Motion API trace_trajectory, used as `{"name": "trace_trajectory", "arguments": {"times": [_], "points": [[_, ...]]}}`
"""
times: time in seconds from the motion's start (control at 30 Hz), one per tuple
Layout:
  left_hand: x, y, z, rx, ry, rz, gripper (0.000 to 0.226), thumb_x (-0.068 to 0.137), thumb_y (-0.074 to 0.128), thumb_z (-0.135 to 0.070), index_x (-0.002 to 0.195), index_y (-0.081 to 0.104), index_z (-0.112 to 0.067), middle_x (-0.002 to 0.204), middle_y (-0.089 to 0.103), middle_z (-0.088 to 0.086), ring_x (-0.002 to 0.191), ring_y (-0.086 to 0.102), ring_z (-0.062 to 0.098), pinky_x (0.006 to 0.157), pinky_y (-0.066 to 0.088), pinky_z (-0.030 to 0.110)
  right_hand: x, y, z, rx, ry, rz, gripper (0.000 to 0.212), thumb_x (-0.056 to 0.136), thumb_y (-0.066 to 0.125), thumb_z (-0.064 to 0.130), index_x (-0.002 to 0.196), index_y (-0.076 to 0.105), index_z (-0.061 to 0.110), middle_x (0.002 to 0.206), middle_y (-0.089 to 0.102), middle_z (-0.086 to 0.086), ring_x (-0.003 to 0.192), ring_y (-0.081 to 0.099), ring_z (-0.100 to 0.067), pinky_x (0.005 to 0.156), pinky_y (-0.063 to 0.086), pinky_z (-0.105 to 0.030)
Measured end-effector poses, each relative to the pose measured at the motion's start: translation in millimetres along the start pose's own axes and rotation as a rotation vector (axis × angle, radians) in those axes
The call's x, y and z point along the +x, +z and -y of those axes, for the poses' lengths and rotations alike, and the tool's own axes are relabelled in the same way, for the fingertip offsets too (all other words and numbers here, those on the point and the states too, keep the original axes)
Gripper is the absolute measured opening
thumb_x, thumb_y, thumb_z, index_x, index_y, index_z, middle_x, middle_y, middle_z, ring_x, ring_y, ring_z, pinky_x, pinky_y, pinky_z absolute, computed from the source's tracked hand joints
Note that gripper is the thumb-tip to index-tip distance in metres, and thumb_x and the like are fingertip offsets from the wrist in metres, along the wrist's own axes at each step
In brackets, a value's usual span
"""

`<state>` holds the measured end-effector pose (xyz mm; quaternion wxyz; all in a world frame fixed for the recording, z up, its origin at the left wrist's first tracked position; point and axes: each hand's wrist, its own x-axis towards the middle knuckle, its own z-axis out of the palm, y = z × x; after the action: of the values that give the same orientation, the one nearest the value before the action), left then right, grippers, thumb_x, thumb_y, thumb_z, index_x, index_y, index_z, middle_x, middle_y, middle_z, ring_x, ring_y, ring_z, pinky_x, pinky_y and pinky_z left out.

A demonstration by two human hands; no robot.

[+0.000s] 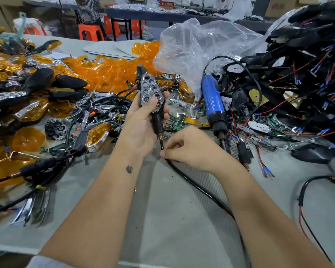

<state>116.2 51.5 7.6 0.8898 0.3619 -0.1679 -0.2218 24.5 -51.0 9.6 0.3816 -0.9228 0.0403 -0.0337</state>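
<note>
**A:** Where is the lamp at this point?

**B:** Up off the bench (172, 229), in the left hand (141, 130). That grip is curled round the indicator lamp (152, 91), with the thumb laid across the chrome reflector (147, 86) and the black stem (159, 122) pointing down toward the person.

**A:** And the other hand?

**B:** The right hand (190, 147) has its grip pressed together on the black cable (191, 182), fingertips pinching it just below the threaded end of the stem. The rest of the cable trails across the bench and under the right forearm.

**A:** So the step looks like drawing the cable down through the stem?

**B:** That is the likely reading. To do it well, the person should pull in line with the stem, not sideways, so the sheath does not chafe on the metal thread. Short pulls, re-pinching close to the stem each time, would give more control than one long tug.

**A:** Anything for the left hand to mind?

**B:** It should hold the housing firm without the thumb leaning hard on the reflector, since chrome probably marks easily. Whether the wires inside have slack cannot be seen, so the pull ought to stop at the first resistance.

**A:** And the blue electric screwdriver (213, 101)?

**B:** It lies on the bench just right of the lamp, among loose parts. The amber lenses (108, 70) sit heaped to the left.
</note>
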Motion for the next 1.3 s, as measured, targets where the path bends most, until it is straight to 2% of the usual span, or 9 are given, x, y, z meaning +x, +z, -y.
{"name": "trace_trajectory", "arguments": {"times": [0.07, 0.2, 0.3, 0.4, 0.67, 0.97, 1.07, 1.2, 1.3], "points": [[0.3, 0.0, -0.6, 0.006, 0.022, -0.016, 0.036, 0.1, 0.046, -0.008, 0.136, 0.047, -0.007, 0.098, 0.072, 0.005, 0.07, 0.061, 0.014, 0.067, 0.049, 0.024, -0.3, 0.1, -0.6, 0.01, 0.003, 0.012, 0.02, 0.084, 0.076, 0.017, 0.066, 0.069, 0.011, 0.047, 0.047, 0.011, 0.046, 0.038, -0.003, 0.052, 0.031, -0.023], [1.0, -0.2, -1.2, -0.021, 0.051, -0.039, 0.044, 0.102, 0.045, -0.008, 0.146, 0.04, -0.005, 0.102, 0.07, 0.006, 0.071, 0.061, 0.014, 0.066, 0.05, 0.024, -0.7, -4.4, -2.5, 0.064, 0.008, 0.01, 0.018, 0.083, 0.071, 0.013, 0.074, 0.068, -0.002, 0.053, 0.049, 0.003, 0.043, 0.037, -0.003, 0.047, 0.032, -0.017], [0.2, -0.1, -0.8, -0.048, 0.05, -0.023, 0.049, 0.099, 0.049, -0.01, 0.147, 0.04, -0.011, 0.105, 0.07, 0.005, 0.075, 0.062, 0.014, 0.069, 0.05, 0.026, 0.2, -2.4, -3.9, 0.077, 0.038, 0.006, 0.015, 0.083, 0.068, 0.01, 0.071, 0.064, 0.003, 0.045, 0.046, 0.012, 0.038, 0.038, -0.001, 0.043, 0.03, -0.014], [-0.3, 0.9, -0.2, -0.034, 0.052, 0.007, 0.045, 0.099, 0.049, -0.012, 0.143, 0.043, -0.011, 0.106, 0.07, 0.003, 0.076, 0.063, 0.012, 0.072, 0.049, 0.027, 2.1, 0.7, -5.9, 0.053, 0.051, -0.021, 0.017, 0.084, 0.067, 0.011, 0.068, 0.062, 0.012, 0.043, 0.048, 0.015, 0.039, 0.042, 0.0, 0.047, 0.034, -0.019], [-1.7, 1.0, 3.2, -0.017, 0.001, 0.082, 0.026, 0.102, 0.046, -0.01, 0.124, 0.054, -0.02, 0.104, 0.069, 0.001, 0.077, 0.064, 0.01, 0.071, 0.051, 0.03, 1.3, 4.7, -11.5, 0.179, 0.076, -0.055, 0.015, 0.084, 0.065, 0.005, 0.07, 0.061, 0.008, 0.041, 0.054, 0.005, 0.036, 0.049, -0.004, 0.037, 0.031, -0.009], [-4.9, 3.3, 2.3, -0.036, -0.002, 0.188, 0.044, 0.089, 0.056, -0.013, 0.131, 0.049, -0.023, 0.109, 0.068, -0.003, 0.069, 0.055, 0.008, 0.06, 0.047, 0.023, -0.3, 4.1, -7.7, 0.231, 0.05, -0.022, 0.021, 0.089, 0.064, 0.005, 0.068, 0.062, 0.005, 0.043, 0.052, 0.007, 0.038, 0.044, -0.003, 0.042, 0.033, -0.015], [-4.5, 1.1, 0.5, -0.108, -0.011, 0.199, 0.044, 0.09, 0.054, -0.012, 0.132, 0.048, -0.022, 0.109, 0.067, -0.003, 0.065, 0.052, 0.007, 0.057, 0.044, 0.019, -0.7, 5.9, -4.8, 0.244, 0.018, 0.006, 0.026, 0.093, 0.061, 0.006, 0.067, 0.061, 0.01, 0.058, 0.056, -0.006, 0.048, 0.043, -0.011, 0.052, 0.033, -0.026], [-2.3, -0.2, 0.5, -0.122, 0.009, 0.154, 0.053, 0.091, 0.054, -0.012, 0.142, 0.04, -0.021, 0.108, 0.068, -0.003, 0.065, 0.049, 0.008, 0.058, 0.043, 0.021, 1.2, 12.3, -5.2, 0.28, -0.011, -0.13, 0.023, 0.087, 0.062, -0.004, 0.072, 0.058, 0.012, 0.066, 0.052, -0.003, 0.058, 0.044, -0.008, 0.058, 0.036, -0.022], [0.2, 0.0, 2.9, -0.132, 0.039, 0.038, 0.047, 0.097, 0.05, -0.013, 0.142, 0.039, -0.023, 0.109, 0.067, -0.005, 0.07, 0.055, 0.01, 0.062, 0.048, 0.028, 1.9, 11.6, -9.1, 0.248, -0.004, -0.301, 0.028, 0.083, 0.065, -0.004, 0.068, 0.055, 0.017, 0.062, 0.049, 0.008, 0.053, 0.041, -0.001, 0.055, 0.037, -0.019]]}}
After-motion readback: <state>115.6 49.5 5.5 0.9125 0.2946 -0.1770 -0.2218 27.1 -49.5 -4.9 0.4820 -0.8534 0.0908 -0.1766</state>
